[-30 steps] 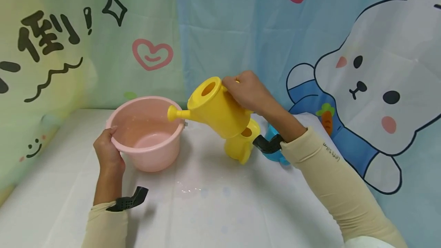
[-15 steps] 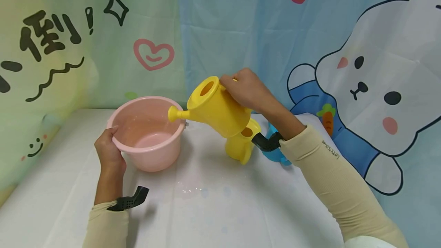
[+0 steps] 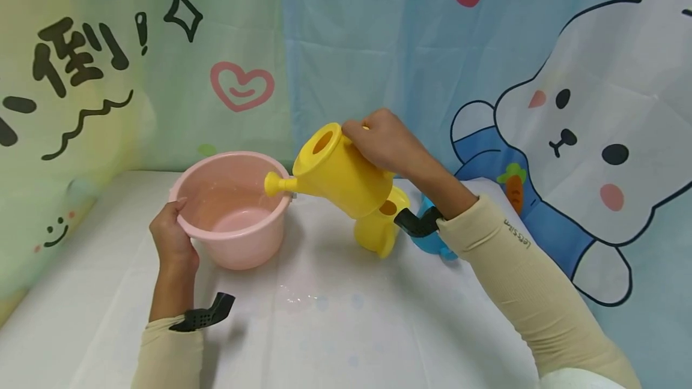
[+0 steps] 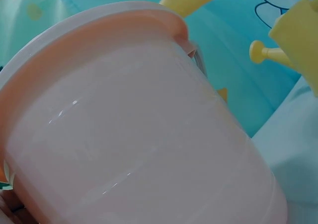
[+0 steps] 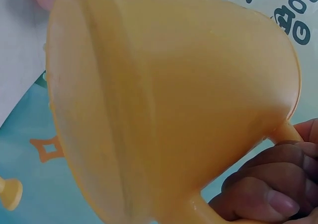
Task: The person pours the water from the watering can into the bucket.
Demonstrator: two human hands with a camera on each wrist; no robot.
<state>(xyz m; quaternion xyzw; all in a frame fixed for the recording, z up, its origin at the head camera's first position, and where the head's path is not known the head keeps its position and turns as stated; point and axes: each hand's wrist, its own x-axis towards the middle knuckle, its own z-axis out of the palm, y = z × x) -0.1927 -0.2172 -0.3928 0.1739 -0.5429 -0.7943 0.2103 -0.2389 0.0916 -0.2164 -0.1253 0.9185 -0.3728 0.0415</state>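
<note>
My right hand [image 3: 385,144] grips the handle of a yellow watering can [image 3: 346,176] in the air. The can leans left, its round spout tip over the right rim of a pink bucket [image 3: 243,251]. My left hand [image 3: 175,239] holds the bucket's left rim, thumb inside. A little water seems to lie inside the bucket. In the left wrist view the bucket's outer wall [image 4: 139,114] hides most of that hand. The right wrist view has the can's body [image 5: 189,80] large, with curled fingers [image 5: 273,179] round its handle.
Behind the raised can stands a second yellow watering can [image 3: 373,236], partly hidden. A blue watering can [image 3: 432,244] is mostly covered by the right forearm. Water drops [image 3: 297,296] lie on the white tabletop [image 3: 324,347]. A printed curtain [image 3: 346,47] hangs at the back.
The raised watering can has dipped very slightly at its spout. Bucket and left hand have hardly moved.
</note>
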